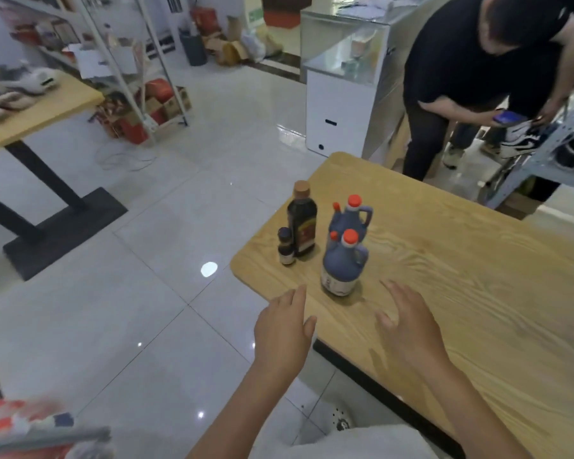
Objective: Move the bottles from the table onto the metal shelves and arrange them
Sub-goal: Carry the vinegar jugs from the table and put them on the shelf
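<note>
We hold both hands out over the near corner of the counter [461, 276], and neither grips anything. On our left hand [284, 329] the fingers [298, 296] are straight and lie close together, with the thumb set apart to the side. On our right hand [408, 329] the fingers [391, 289] are loosely spread and slightly bent. We cannot tell whether they touch the wood.

The bottles stand upright in a cluster just beyond our fingertips. The near blue jug [342, 266], with a red cap and a side handle, stands between the two hands, just ahead of the right fingers and a little to the right of the left ones. The far blue jug [350, 217], of the same kind, stands right behind it. To the left of the jugs, straight ahead of our left fingers, stands the tall dark bottle [301, 223] with a brown cap. The small dark bottle [284, 246] stands just beside it, near the counter's left edge. No finger touches any of the four.

Well beyond the right fingers, past the far edge of the counter, stands a grey metal shelf [524, 167]. Next to it a person in a black shirt [461, 61] bends over, holding a phone [507, 116].
</note>
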The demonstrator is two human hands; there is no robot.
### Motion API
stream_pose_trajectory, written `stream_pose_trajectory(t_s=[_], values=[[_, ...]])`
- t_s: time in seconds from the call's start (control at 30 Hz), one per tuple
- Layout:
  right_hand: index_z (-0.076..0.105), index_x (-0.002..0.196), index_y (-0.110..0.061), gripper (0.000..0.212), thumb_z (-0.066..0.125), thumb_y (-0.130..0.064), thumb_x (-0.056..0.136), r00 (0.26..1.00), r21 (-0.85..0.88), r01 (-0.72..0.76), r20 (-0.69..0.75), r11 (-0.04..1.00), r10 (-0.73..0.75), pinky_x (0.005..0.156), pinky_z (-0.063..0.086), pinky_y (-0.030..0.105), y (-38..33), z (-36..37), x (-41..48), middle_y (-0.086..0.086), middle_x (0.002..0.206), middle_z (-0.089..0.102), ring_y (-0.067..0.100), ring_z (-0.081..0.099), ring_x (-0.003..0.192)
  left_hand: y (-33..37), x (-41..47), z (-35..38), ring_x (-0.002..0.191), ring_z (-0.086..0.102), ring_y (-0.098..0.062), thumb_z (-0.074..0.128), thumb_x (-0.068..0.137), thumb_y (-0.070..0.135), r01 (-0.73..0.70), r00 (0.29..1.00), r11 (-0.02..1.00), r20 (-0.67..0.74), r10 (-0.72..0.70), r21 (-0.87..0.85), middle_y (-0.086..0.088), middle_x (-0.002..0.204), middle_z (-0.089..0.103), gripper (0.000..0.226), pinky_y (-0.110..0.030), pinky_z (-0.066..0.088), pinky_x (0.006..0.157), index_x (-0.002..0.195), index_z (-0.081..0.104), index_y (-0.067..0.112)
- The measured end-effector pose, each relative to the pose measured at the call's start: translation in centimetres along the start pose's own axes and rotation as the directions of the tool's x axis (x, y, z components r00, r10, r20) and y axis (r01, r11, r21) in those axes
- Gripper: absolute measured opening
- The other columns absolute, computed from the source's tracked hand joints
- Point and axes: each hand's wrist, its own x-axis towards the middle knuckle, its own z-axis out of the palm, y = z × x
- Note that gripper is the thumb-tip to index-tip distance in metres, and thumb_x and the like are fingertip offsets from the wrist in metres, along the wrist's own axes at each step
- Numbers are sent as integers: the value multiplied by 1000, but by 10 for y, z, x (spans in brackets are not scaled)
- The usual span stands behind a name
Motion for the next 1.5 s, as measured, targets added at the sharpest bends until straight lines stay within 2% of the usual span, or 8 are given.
stream_pose_trajectory(t_s=[0.2, 0.4, 0.63, 0.83, 0.93, 1.1, 1.33, 1.5], values=[[37, 141, -19, 57, 59, -26, 90, 995, -28, 76, -69, 997, -78, 103, 34, 35, 21, -36, 72, 3, 144, 42, 22, 36, 132, 51, 45, 22, 127, 44, -19, 49, 95, 38, 17, 996, 986, 91, -2, -168, 2, 143, 43, 57, -34, 44, 92, 146, 28, 26], [35, 142, -21, 60, 62, -23, 88, 988, 142, 156, -36, 977, -152, 101, 35, 32, 12, -55, 137, 2, 144, 42, 21, 40, 131, 76, 85, 36, 96, 56, -22, 50, 95, 34, 141, 980, 911, 184, -73, -388, -6, 112, 60, 43, -34, 43, 71, 135, 42, 23], [38, 140, -22, 53, 57, -17, 91, 975, 406, 25, 190, 914, -112, 97, 42, 36, -5, -45, 182, 4, 138, 49, 23, 48, 124, 84, 106, 54, 83, 54, -16, 56, 91, 38, 412, 898, 643, 405, -169, -645, -8, 101, 58, 44, -34, 47, 73, 130, 49, 17], [52, 98, -12, 12, 53, -23, 93, 975, 405, 41, 183, 913, -125, 82, 42, 37, 4, -25, 189, 6, 105, 57, 20, 53, 96, 87, 106, 52, 83, 51, -9, 50, 96, 35, 474, 872, 508, 462, -160, -719, 1, 102, 52, 32, -19, 44, 68, 126, 47, 22], [45, 71, -24, 26, 50, -39, 92, 983, 376, 75, 127, 923, -132, 72, 35, 32, 13, -14, 189, 9, 91, 47, 23, 48, 84, 85, 103, 51, 94, 50, -10, 44, 97, 39, 508, 857, 505, 466, -219, -698, 0, 115, 48, 21, -20, 43, 71, 110, 52, 24], [59, 117, -4, 51, 46, -47, 92, 981, 487, 30, 153, 873, -119, 101, 38, 39, 19, -8, 174, 10, 130, 46, 24, 46, 120, 74, 97, 56, 108, 48, -20, 46, 95, 43, 489, 870, 522, 345, -353, -699, -6, 118, 37, 33, -32, 46, 82, 77, 63, 20], [58, 117, -24, 25, 46, -32, 97, 980, 629, 8, 151, 778, -132, 93, 41, 30, 13, -13, 150, -3, 114, 59, 11, 51, 109, 58, 79, 41, 98, 51, -14, 41, 100, 27, 422, 893, 438, 280, -352, -794, -1, 99, 59, 32, -39, 43, 92, 72, 53, 16], [62, 114, -23, 24, 50, -30, 95, 978, 677, -54, 185, 734, -98, 86, 41, 25, 2, -4, 135, -3, 110, 62, 11, 53, 108, 35, 66, 34, 101, 56, -28, 39, 100, 29, 425, 871, 438, 228, -435, -792, -17, 100, 60, 33, -47, 47, 94, 74, 52, 14]])
